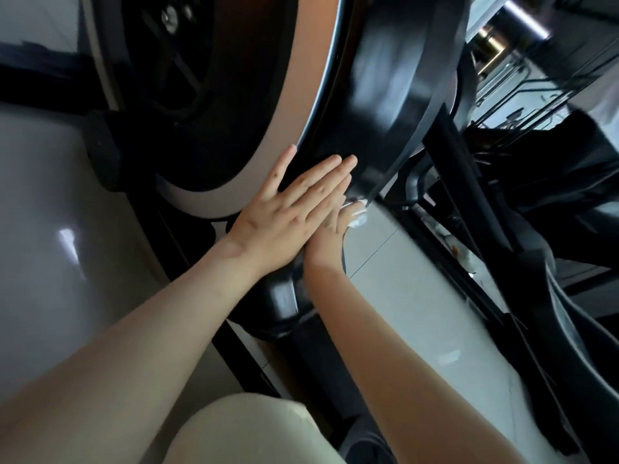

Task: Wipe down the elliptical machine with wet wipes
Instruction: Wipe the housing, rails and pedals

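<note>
Single head-worn view, wide-angle. Faces forward and down along both forearms, picture rolled hard sideways. Sits close to the elliptical machine's flywheel housing; pale floor below. Upper right edge blurred, probably machine frame.

Left hand flat, fingers straight, thumb spread wide, lying over right hand, whose fingers are mostly hidden beneath

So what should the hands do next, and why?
Probably slide the right hand with the wet wipe upward along the black cover. The wipe sits at the cover's lower edge, the left hand lies flat on it as a brace, and most of the cover lies above.
</note>
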